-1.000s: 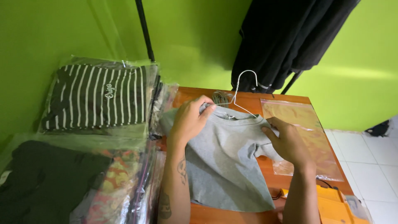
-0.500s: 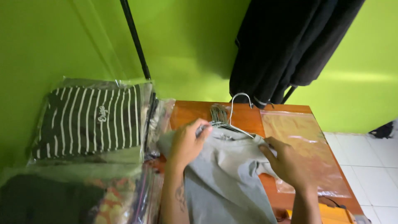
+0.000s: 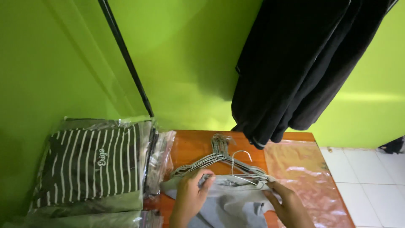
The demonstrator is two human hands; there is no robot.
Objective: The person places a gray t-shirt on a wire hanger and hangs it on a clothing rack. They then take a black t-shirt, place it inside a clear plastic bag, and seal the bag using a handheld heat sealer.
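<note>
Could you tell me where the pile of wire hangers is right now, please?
In the head view, the wire hangers lie on the orange table, centre frame, just beyond the grey garment under both hands, right of the bagged striped shirt.

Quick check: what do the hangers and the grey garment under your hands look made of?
Hangers: thin wire, probably metal, pale shiny finish; slim bent strands and hooks show it. Grey garment: soft matte knit, likely cotton jersey or fleece; it folds loosely under the left hand and right hand.
</note>
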